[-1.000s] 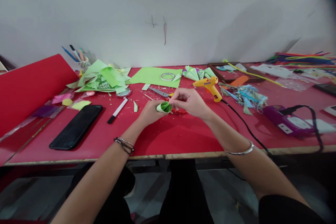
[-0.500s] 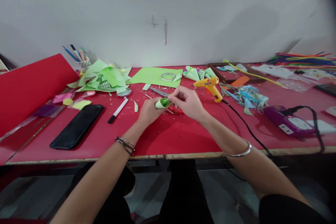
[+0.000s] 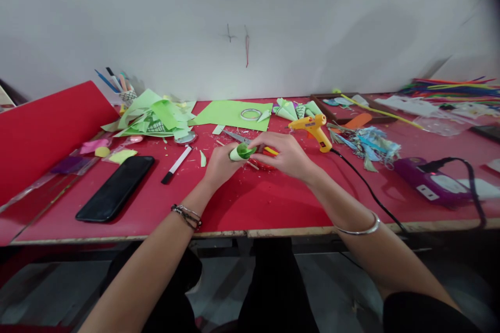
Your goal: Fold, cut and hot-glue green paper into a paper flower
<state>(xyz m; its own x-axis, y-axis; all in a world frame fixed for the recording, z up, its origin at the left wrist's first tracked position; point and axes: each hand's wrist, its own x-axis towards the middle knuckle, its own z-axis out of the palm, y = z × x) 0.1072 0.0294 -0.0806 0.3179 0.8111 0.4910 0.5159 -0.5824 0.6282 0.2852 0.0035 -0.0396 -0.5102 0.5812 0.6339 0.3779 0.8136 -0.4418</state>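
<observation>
A small rolled green paper cone (image 3: 239, 153) is held in my left hand (image 3: 222, 167), its open end facing right and showing green layers inside. The fingers of my left hand are wrapped round it. My right hand (image 3: 284, 155) meets the cone's open end, thumb and fingertips pinched at its rim. Scissors (image 3: 234, 136) with orange-yellow and red handles lie on the red table just behind and partly under my right hand. Tiny paper scraps are scattered around them.
A yellow glue gun (image 3: 312, 127) with a black cord lies right of my hands. Green paper scraps (image 3: 156, 114), a marker (image 3: 176, 165) and a black phone (image 3: 116, 187) are on the left. A purple power strip (image 3: 432, 182) sits at the right.
My right hand has moved slightly so its fingertips reach the cone's open end, and its fingers are more extended. The scissors' yellow handle shows more. My left hand still holds the cone.
</observation>
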